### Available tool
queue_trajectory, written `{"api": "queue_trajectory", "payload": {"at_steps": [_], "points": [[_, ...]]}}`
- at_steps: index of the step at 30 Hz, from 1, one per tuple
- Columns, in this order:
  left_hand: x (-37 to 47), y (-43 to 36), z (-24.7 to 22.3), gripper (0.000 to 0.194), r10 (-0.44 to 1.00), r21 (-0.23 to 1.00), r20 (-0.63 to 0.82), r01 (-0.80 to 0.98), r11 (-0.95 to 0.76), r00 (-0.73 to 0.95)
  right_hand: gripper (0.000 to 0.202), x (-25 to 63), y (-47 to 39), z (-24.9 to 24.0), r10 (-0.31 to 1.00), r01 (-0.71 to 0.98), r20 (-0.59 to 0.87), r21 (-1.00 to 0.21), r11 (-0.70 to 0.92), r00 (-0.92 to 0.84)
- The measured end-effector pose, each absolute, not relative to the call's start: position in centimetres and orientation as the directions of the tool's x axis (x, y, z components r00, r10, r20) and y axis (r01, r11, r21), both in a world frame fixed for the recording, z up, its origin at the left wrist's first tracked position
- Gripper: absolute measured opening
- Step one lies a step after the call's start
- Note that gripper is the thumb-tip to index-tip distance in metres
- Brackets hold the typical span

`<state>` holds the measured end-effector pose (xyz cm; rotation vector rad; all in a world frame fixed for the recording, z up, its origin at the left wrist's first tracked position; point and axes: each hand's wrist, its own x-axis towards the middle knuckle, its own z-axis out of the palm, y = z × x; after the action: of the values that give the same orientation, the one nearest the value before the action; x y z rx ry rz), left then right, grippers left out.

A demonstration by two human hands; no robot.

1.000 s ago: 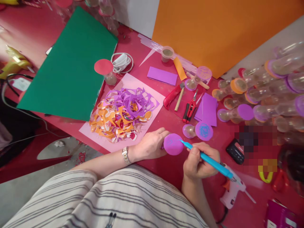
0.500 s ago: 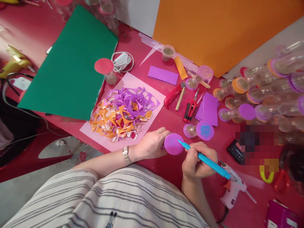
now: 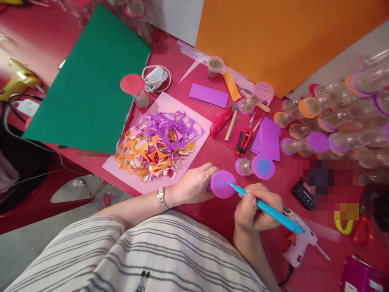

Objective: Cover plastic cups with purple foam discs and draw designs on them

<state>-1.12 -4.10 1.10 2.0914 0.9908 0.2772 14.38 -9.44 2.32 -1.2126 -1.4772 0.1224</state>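
My left hand (image 3: 197,184), with a watch at the wrist, is closed around a homemade hourglass whose round purple end (image 3: 223,184) faces up. Its body is mostly hidden by the hand. Blue scribbles show across the disc. My right hand (image 3: 258,207) grips a light blue marker (image 3: 273,213), its tip at the disc's right side. Just beyond lies another hourglass (image 3: 263,166) with a purple end scribbled in blue. Purple paper pieces (image 3: 267,140), red-handled snips (image 3: 244,140) and a red cutter (image 3: 221,122) are farther back.
Paper scraps (image 3: 161,142) are heaped on a pink sheet (image 3: 121,179) at left, beside a green board (image 3: 88,89). Several clear hourglasses (image 3: 340,121) are stacked at right. A glue gun (image 3: 299,243) lies near my right forearm. An orange board (image 3: 273,40) stands behind.
The marker and my right hand have shifted slightly right and down. More blue marks show on the purple disc. My left hand keeps its hold in nearly the same place.
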Motion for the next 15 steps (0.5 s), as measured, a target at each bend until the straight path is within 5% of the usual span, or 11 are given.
{"api": "queue_trajectory", "payload": {"at_steps": [15], "points": [[-1.19, -4.0, 1.43, 0.022, 0.729, 0.743, -0.158, 0.567, -0.356, 0.666, 0.003, 14.5, -9.24, 2.36, 0.698, 0.586, 0.684, -0.661, 0.469, 0.213]]}}
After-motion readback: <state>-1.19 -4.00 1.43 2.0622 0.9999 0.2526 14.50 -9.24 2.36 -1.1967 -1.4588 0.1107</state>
